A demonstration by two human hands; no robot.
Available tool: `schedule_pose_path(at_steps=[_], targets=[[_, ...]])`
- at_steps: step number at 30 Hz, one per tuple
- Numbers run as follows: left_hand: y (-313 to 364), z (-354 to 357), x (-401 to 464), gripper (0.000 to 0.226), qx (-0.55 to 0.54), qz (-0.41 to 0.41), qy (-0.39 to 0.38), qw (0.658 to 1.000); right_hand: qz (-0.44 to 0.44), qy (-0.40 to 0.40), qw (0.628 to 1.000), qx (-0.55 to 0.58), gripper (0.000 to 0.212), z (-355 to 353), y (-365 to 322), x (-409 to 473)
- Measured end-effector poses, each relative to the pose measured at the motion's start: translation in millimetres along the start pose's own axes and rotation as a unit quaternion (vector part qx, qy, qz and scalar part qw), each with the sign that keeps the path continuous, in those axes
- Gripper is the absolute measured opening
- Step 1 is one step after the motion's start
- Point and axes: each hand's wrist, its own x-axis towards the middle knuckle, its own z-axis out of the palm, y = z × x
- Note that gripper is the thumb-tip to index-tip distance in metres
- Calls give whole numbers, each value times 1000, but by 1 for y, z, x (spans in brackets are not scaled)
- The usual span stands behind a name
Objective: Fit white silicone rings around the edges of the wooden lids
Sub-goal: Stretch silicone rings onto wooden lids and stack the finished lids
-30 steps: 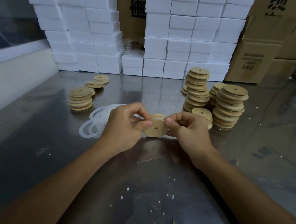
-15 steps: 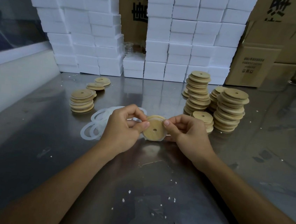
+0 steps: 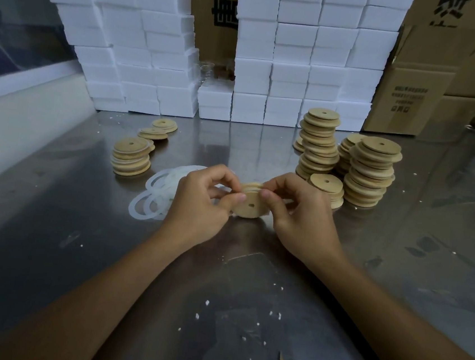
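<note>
A round wooden lid point(image 3: 249, 206) with a small centre hole stands tilted on edge just above the steel table, face toward me. My left hand point(image 3: 201, 202) pinches its left edge with thumb and fingers. My right hand point(image 3: 297, 212) pinches its right edge the same way. A white silicone ring shows as a thin strip at the lid's rim between my fingers; most of it is hidden. A loose pile of white silicone rings point(image 3: 156, 197) lies on the table just left of my left hand.
Tall stacks of wooden lids point(image 3: 371, 176) stand right of my hands, a shorter stack point(image 3: 131, 160) and two loose lids point(image 3: 159, 129) to the left. White foam blocks point(image 3: 273, 51) and cardboard boxes point(image 3: 420, 105) line the back of the steel table point(image 3: 76, 251).
Both hands have stayed on the lid; the thumbs have crept closer together over its face and the lid has tipped slightly.
</note>
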Motion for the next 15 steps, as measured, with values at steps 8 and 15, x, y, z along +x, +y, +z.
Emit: schedule_pose_path(at_steps=[8, 15], targets=[[3, 0, 0, 29, -24, -30, -10, 999, 145, -9, 985, 88, 10, 3, 2, 5], [2, 1, 1, 20, -36, -37, -1, 999, 164, -4, 982, 91, 12, 1, 2, 6]])
